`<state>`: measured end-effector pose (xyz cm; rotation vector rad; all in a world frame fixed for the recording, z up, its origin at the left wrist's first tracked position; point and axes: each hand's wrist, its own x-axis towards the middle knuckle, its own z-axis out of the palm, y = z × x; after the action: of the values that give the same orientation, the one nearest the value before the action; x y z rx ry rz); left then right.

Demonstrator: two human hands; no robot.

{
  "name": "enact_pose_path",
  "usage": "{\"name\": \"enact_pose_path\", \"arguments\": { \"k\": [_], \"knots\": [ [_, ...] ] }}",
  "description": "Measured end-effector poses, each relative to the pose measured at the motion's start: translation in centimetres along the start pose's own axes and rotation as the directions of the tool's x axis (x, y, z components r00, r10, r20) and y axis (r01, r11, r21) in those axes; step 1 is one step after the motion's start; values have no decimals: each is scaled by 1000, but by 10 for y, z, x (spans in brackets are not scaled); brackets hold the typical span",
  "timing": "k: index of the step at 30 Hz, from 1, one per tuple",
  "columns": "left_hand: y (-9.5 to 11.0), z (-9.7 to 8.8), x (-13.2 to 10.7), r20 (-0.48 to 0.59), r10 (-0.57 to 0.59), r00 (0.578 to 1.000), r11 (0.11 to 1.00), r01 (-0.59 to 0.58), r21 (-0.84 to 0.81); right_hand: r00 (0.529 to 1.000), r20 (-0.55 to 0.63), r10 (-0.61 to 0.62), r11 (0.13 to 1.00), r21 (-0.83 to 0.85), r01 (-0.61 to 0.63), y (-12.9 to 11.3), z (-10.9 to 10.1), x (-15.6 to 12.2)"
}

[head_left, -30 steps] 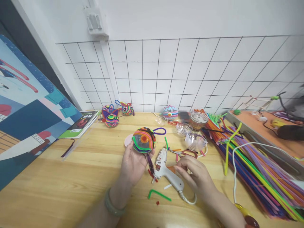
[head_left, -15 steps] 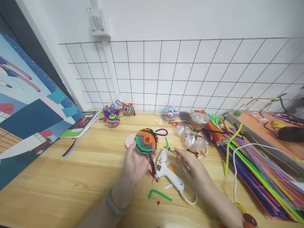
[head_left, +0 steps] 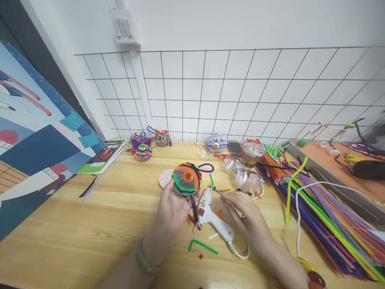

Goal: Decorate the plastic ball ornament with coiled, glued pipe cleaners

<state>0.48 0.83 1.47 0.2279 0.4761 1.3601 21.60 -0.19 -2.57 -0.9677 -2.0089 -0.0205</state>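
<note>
My left hand [head_left: 176, 208] holds up a round ornament [head_left: 187, 180] from below. Bands of coloured pipe cleaner cover the ball, with a bare grey patch around an orange-red spot. A purple loop [head_left: 206, 167] sticks out at its right side, and a dark purple tassel [head_left: 195, 206] hangs underneath. Over the table to the right, my right hand [head_left: 243, 208] has its fingertips pinched together beside small pipe cleaner scraps [head_left: 224, 190]. Whatever is between those fingers is too small to make out. A white glue gun [head_left: 215, 220] lies between my hands, nozzle pointing away.
Clear plastic half-shells [head_left: 248, 179] and a round tub [head_left: 253, 153] stand behind my right hand. A bundle of pipe cleaners [head_left: 325, 224] fills the right side. Finished ornaments [head_left: 143, 152] sit at the back. A bent green pipe cleaner [head_left: 203, 246] lies in front; a white cord [head_left: 297, 216] curves at right.
The ornament has shifted slightly right in my left hand. My right fingers have drawn closer together, and the pink bit by their tips no longer shows. An orange scrap is now visible there.
</note>
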Motion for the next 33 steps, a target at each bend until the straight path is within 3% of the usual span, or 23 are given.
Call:
{"name": "enact_pose_path", "arguments": {
  "k": [23, 33],
  "knots": [
    [-3, 3, -4, -17, 51, 999, 996, -50, 76, 996, 27, -84, 994, 70, 82, -9, -8, 2],
    [-2, -1, -1, -19, 68, 997, 997, -67, 29, 999, 9, -53, 990, 132, 51, -9, -10, 2]
  ]
}}
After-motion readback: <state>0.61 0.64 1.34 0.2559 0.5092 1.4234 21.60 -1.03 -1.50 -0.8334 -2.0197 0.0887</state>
